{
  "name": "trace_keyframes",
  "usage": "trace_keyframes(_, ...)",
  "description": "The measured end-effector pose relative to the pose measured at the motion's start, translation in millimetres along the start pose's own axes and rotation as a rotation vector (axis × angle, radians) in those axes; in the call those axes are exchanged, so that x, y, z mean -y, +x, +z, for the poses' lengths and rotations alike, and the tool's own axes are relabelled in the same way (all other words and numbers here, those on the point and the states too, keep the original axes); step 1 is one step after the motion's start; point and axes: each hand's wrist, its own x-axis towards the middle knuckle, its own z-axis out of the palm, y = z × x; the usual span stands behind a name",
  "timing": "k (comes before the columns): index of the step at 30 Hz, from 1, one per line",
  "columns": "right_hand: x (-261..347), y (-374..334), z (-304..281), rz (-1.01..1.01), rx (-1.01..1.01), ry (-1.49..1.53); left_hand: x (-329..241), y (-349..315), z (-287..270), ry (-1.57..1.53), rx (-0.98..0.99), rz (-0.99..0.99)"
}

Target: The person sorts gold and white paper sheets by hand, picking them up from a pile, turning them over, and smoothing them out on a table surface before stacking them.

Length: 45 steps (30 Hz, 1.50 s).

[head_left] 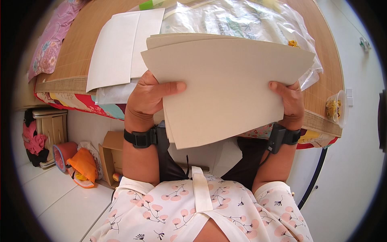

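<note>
Between my two hands I hold up a small stack of off-white cardboard sheets (229, 84), slightly fanned along the upper and lower left edges. My left hand (151, 94) grips the left side, its thumb on the front face and its fingers hidden behind. On the right side my right hand (292, 99) does the same, thumb in front. Beyond the stack, more white sheets (115, 44) lie on the mat-covered bed at the left. A large clear plastic bag (238, 18) spreads behind the held stack, partly covered by it.
At the bed's right edge stands a clear plastic tub (336, 107) with gold-coloured pieces. A pink floral cloth (52, 44) lies at the far left of the bed mat (86, 28). On the floor at left are an orange bag (85, 163), a pink bin (64, 155) and a cardboard box (111, 151).
</note>
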Motion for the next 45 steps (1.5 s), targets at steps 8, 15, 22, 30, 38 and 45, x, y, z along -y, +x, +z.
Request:
trace_keyframes(8,10,3,18,0.044,0.147,0.148,-8,16,16,-0.111,0.264,-0.002)
trace_keyframes(15,-3,1,-5,0.064,-0.031,-0.060,-1,6,2,0.101,-0.055,-0.066)
trace_keyframes(22,5,0,14,-0.033,-0.146,-0.049,-2,12,21,0.188,-0.218,0.086)
trace_keyframes(30,16,3,37,-0.333,-0.157,-0.205,-13,12,49,0.262,-0.280,0.231)
trace_keyframes(38,3,12,76,-0.576,-0.294,-0.279,7,27,70,0.591,-0.302,0.780)
trace_keyframes(45,-27,24,55,-0.280,-0.247,-0.236,25,40,30,0.584,-0.460,0.079)
